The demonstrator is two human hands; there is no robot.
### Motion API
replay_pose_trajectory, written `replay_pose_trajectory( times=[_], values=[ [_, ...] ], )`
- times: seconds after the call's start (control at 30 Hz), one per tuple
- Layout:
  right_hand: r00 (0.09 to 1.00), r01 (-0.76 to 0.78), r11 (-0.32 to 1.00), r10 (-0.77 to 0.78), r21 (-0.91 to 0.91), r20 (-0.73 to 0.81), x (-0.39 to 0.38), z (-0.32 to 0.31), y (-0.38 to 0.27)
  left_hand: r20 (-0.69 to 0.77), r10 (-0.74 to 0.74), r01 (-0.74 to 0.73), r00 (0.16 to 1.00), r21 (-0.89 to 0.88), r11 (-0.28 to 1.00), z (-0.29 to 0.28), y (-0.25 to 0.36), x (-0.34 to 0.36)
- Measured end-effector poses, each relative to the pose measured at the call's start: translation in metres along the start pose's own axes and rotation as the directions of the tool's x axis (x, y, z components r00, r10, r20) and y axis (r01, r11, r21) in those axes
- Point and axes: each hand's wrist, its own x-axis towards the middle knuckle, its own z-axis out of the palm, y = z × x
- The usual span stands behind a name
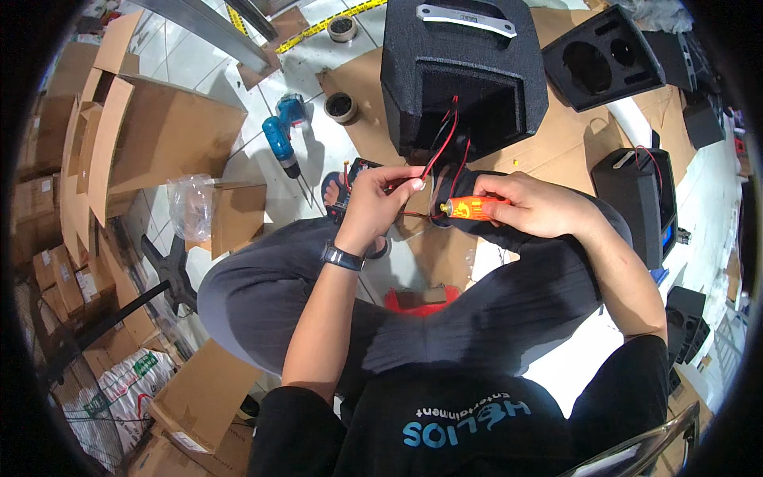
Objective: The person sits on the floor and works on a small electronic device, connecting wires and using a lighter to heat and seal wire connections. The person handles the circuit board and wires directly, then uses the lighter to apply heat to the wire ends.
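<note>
My left hand (377, 203) is closed in a pinch on red and black wires (451, 135). They run out of the rectangular opening of a black speaker cabinet (401, 79) with a light metal handle. Gripped in my right hand (544, 208) is an orange-and-yellow tube (469, 208), its narrow nozzle pointing left toward the wires and my left hand. The tube's nozzle and the left fingertips are a short way apart. Behind my left hand, a small dark part with wires (362, 168) is partly hidden.
A blue cordless drill (278, 139) lies on the tiles at left, beside a small round pot (340, 107). Cardboard boxes (167, 131) fill the left side. A black front panel with round cut-outs (604, 60) and another cabinet (636, 191) are at right. A red item (421, 300) sits between my legs.
</note>
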Motion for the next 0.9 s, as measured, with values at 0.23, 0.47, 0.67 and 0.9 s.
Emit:
replay_pose_trajectory(
  times=[0.23, 0.47, 0.67, 0.9],
  values=[
    [0.983, -0.028, 0.989, 0.002, -0.145, -0.182, 0.011, 0.004, 0.006, -0.001, -0.033, 0.033, 0.999, -0.112, 0.993, 0.004, 0.005, 0.006],
    [0.965, -0.045, 0.991, 0.009, -0.129, -0.262, 0.017, 0.007, 0.013, 0.003, -0.062, 0.061, 0.998, -0.229, 0.972, 0.004, -0.002, 0.006],
    [0.953, -0.048, 0.989, 0.003, -0.14, -0.304, 0.019, 0.01, 0.01, 0.054, -0.113, 0.125, 0.992, -0.336, 0.934, 0.011, -0.003, 0.004],
    [0.941, -0.077, 0.982, 0.014, -0.174, -0.338, 0.018, 0.011, 0.007, 0.083, -0.114, 0.134, 0.99, -0.315, 0.94, 0.014, 0.0, 0.002]
  ],
)
